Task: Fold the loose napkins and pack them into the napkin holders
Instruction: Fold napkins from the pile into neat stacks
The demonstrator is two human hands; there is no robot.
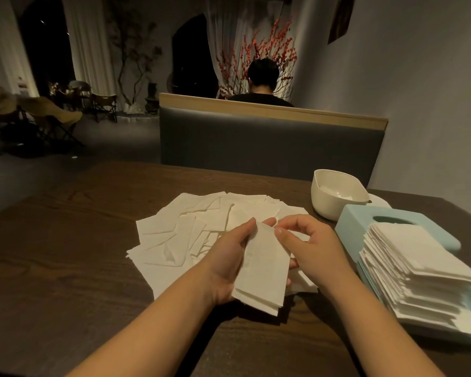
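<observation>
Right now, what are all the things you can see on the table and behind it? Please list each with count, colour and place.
folded napkin bundle: one, white, held above the near table edge between both hands
loose napkins: a spread pile, white, table centre
folded napkin stack: one, white, on the blue holder at right
blue napkin holder: one, pale blue, right side, slot facing up
white napkin holder: one, cream, far right, open side up
table: one, dark wood
booth seat: one, grey with pale wood top, behind the table
seated person: one, dark top, behind the booth, back turned
red branches: one bunch, beyond that person
folding chairs: several, far left
left hand: grips the bundle
right hand: pinches its top edge
</observation>
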